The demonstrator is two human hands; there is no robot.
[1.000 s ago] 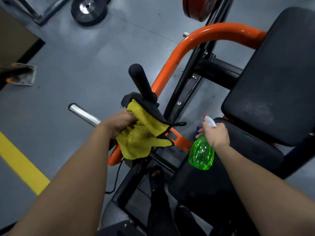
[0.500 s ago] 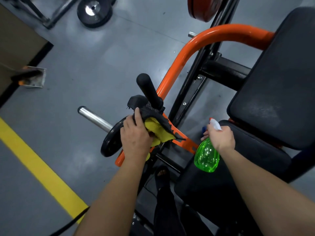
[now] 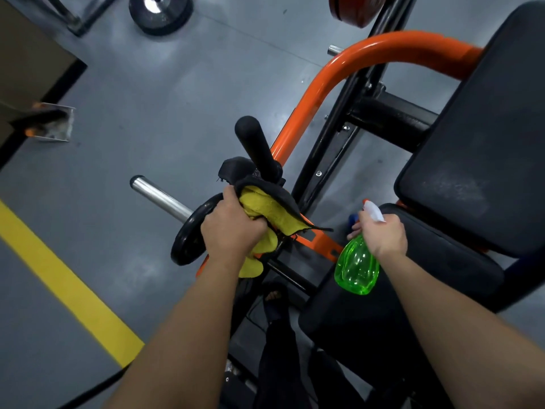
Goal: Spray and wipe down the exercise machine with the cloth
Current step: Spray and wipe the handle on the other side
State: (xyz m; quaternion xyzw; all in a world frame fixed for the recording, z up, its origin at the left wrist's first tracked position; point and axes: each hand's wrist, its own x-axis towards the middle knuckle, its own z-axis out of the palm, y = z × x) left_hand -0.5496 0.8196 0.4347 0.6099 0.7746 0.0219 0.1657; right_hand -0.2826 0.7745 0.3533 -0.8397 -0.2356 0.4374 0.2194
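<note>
Left fingers (image 3: 228,196) grip cloth (image 3: 265,206) beside plate (image 3: 188,236) (bar (image 3: 159,194) beyond).

Two hands are counted, a left hand (image 3: 233,228) and a right hand (image 3: 383,234), with one cloth (image 3: 265,208) and one spray bottle (image 3: 356,267). Right of the orange frame tube (image 3: 318,93), two black pads (image 3: 486,137) are seen. Left of it, two black weight plates (image 3: 188,234) are seen.

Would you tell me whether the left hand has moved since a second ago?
Yes: the left hand has slid rightward, away from the chrome bar tip, onto the cloth below the black handle.
</note>
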